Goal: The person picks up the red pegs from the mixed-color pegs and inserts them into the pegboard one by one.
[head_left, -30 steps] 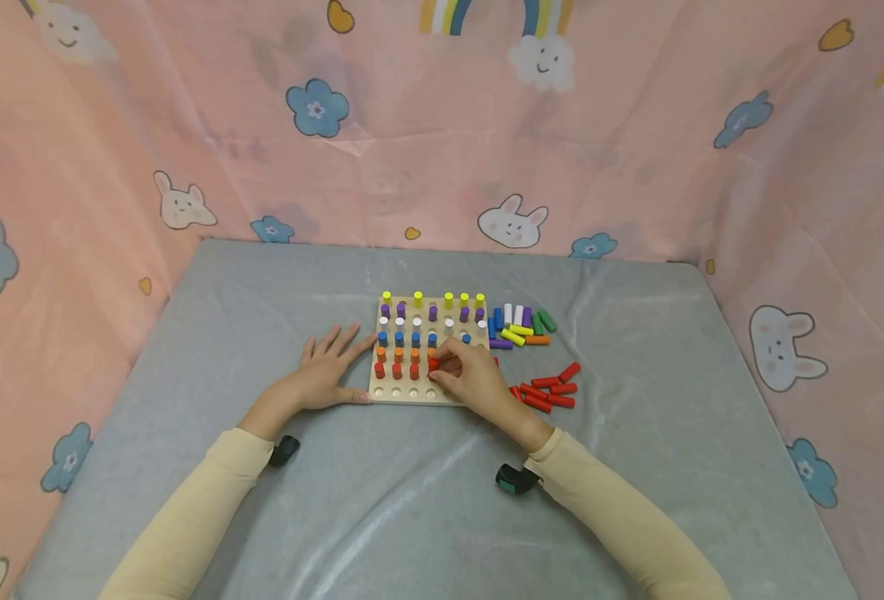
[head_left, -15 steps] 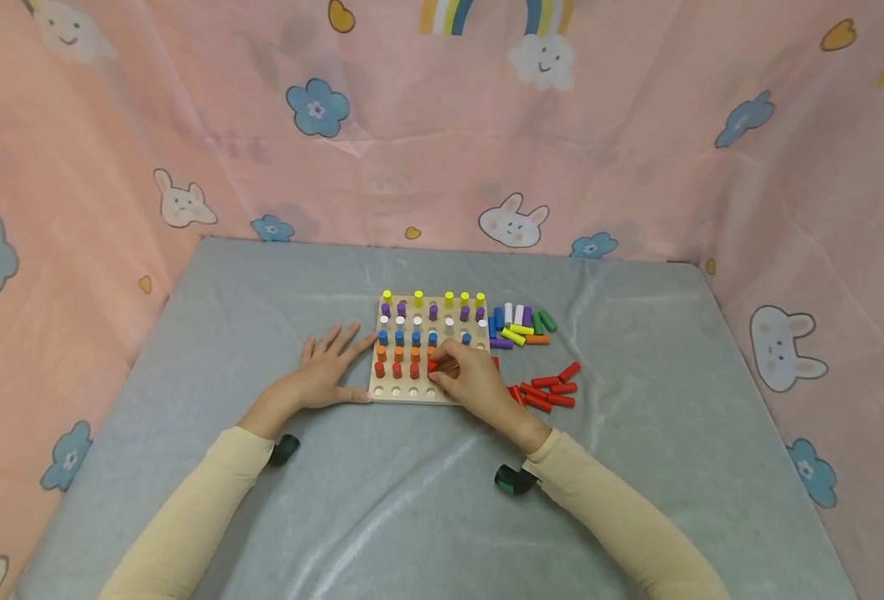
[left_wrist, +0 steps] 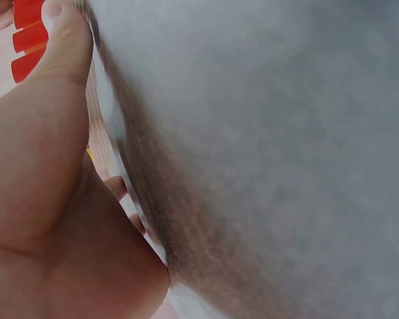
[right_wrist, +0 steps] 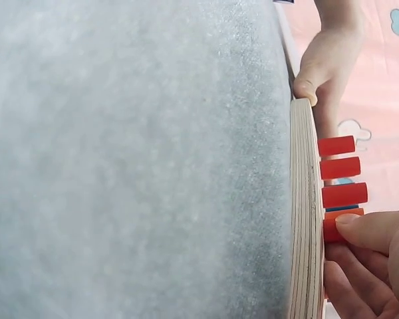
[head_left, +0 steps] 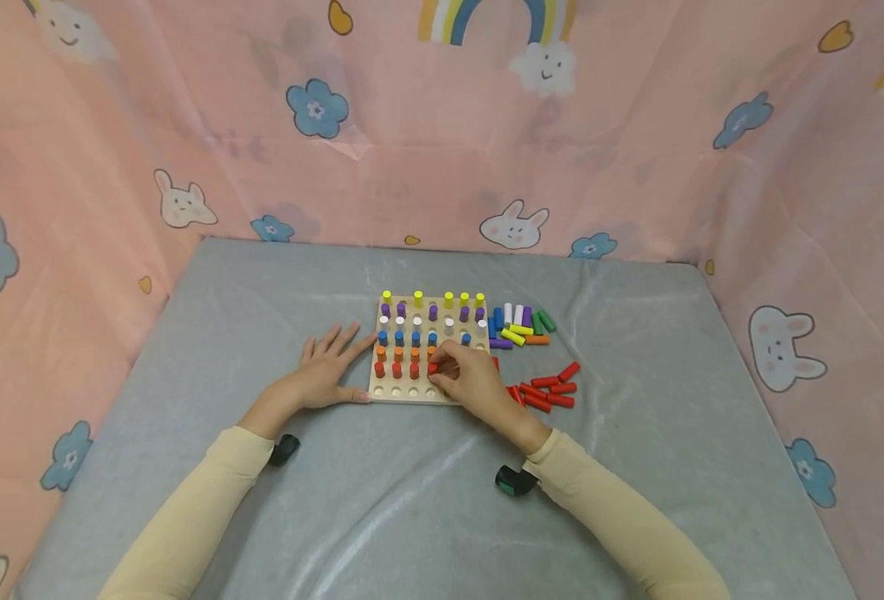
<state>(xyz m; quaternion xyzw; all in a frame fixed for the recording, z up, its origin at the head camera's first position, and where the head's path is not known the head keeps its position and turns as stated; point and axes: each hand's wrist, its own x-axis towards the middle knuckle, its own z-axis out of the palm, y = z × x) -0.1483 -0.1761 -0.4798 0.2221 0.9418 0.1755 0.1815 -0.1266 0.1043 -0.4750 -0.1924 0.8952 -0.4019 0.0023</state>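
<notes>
In the head view a wooden pegboard (head_left: 405,399) lies on the grey cloth, with upright pegs in rows of yellow, purple, white, blue, orange and red. My right hand (head_left: 479,382) pinches a red peg (head_left: 432,368) between thumb and fingers, fourth from the left in the red row. The right wrist view shows this red peg (right_wrist: 332,231) upright against the board's face, in line with three other red pegs. My left hand (head_left: 327,372) lies spread at the board's left side, thumb at the near left corner. My right hand hides part of the board's right side.
Several loose red pegs (head_left: 536,391) lie right of the board. Behind them is a mixed group of loose pegs, among them green pegs (head_left: 546,321) and an orange peg (head_left: 537,340). A pink patterned curtain (head_left: 397,150) surrounds the grey table (head_left: 322,517).
The pinched red peg sits very slightly lower than one second ago, my right fingers still on it. The left hand and board have kept their places.
</notes>
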